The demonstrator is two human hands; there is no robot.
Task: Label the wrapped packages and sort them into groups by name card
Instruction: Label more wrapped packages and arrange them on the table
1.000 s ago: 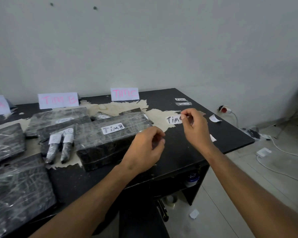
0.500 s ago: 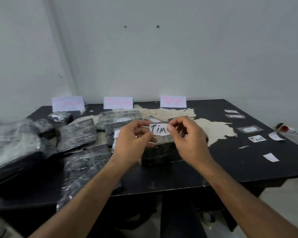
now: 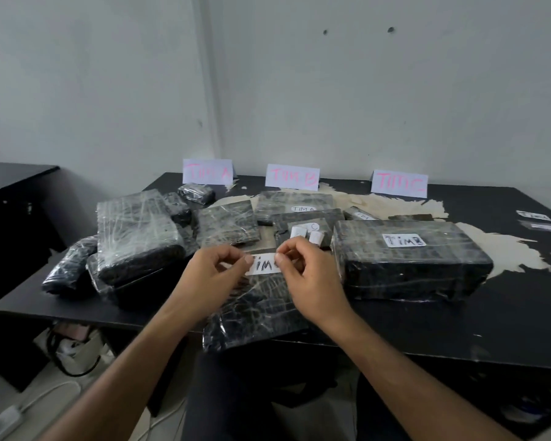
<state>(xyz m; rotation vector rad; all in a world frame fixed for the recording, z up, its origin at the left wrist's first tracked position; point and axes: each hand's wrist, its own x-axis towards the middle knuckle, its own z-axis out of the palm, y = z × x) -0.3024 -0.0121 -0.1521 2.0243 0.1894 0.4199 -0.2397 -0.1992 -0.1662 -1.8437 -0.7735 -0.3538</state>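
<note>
Black table (image 3: 427, 329) holds wrapped packages (image 3: 407, 259) and name cards (image 3: 291, 177). Your left hand (image 3: 210, 275) and right hand (image 3: 303, 275) pinch one white label (image 3: 264, 265) between fingertips.

Both bare forearms reach forward from the lower corners of the view and converge near the middle, wrists roughly level. The left hand (image 3: 213, 271) has its back toward the camera, thumb and forefinger pressed together in a pinch at its right side, the other fingers curled under. The right hand (image 3: 303, 275) mirrors it, thumb and forefinger pinching at its left side, knuckles raised and remaining fingers loosely bent.
</note>
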